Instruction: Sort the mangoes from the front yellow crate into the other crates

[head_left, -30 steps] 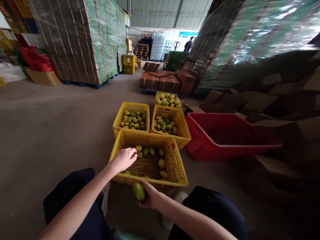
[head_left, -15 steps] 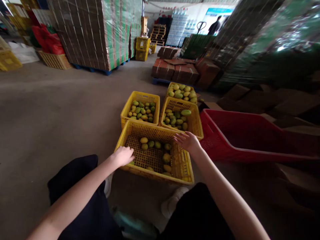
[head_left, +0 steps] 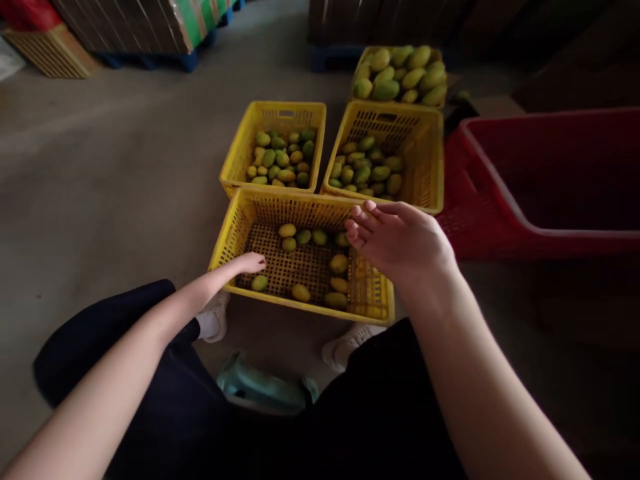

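A yellow plastic crate (head_left: 305, 312) stands before me, with several green and yellow mangoes (head_left: 339, 264) along its back, right and front sides. My left hand (head_left: 251, 263) reaches over the crate's left part with its fingers curled in. I see nothing in it; a green mango (head_left: 259, 283) lies on the crate floor just below. Above the crate's right end is my right hand (head_left: 395, 237), palm showing, fingers apart and slightly bent, holding nothing. It hides part of the crate's back right corner.
Behind stand two more yellow crates, left (head_left: 231, 160) and right (head_left: 434, 160), partly filled with mangoes. A third, fuller crate (head_left: 357, 67) is farther back. On the right is a big red bin (head_left: 465, 180). A pale green stool (head_left: 263, 387) sits between my legs.
My view has tilted down and closer to the crates. My right hand has lifted nearer to me and shows its palm; my left hand has shifted, leaving the green mango below it in plain sight.
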Available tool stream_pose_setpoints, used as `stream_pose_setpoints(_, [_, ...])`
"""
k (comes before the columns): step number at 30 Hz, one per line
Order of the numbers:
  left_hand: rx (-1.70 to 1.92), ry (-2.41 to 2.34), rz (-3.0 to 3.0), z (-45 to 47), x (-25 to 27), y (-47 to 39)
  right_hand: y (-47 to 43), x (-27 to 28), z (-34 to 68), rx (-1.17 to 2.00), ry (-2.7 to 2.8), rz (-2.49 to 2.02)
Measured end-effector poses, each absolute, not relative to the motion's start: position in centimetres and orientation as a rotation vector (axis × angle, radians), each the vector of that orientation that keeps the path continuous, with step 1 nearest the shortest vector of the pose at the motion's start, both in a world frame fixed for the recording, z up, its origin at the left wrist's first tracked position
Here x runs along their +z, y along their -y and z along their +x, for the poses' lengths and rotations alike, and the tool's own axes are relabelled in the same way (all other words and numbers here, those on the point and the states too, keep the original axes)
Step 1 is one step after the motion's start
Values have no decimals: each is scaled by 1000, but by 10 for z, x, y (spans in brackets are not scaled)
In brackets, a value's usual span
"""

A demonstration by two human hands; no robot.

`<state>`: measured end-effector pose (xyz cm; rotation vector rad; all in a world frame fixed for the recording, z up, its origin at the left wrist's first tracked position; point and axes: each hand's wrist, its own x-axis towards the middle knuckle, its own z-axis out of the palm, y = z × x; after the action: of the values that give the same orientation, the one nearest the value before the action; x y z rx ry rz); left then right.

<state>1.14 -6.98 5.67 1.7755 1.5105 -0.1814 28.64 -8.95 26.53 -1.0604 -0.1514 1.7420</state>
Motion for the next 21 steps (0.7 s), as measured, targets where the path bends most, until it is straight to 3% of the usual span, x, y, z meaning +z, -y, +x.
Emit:
stream_pose_setpoints(6, [-416,-1577,1909,65,-6,5,113,287,314,1601,105,-1034])
stream_pose_setpoints(12, [-483,-1576,1948,107,-56,-21,136,226,371,1349,-23,-1117])
stream_pose_setpoints(21, [-484,-1536,1898,94,-58,19,132,236,377,1438,-123,-1119])
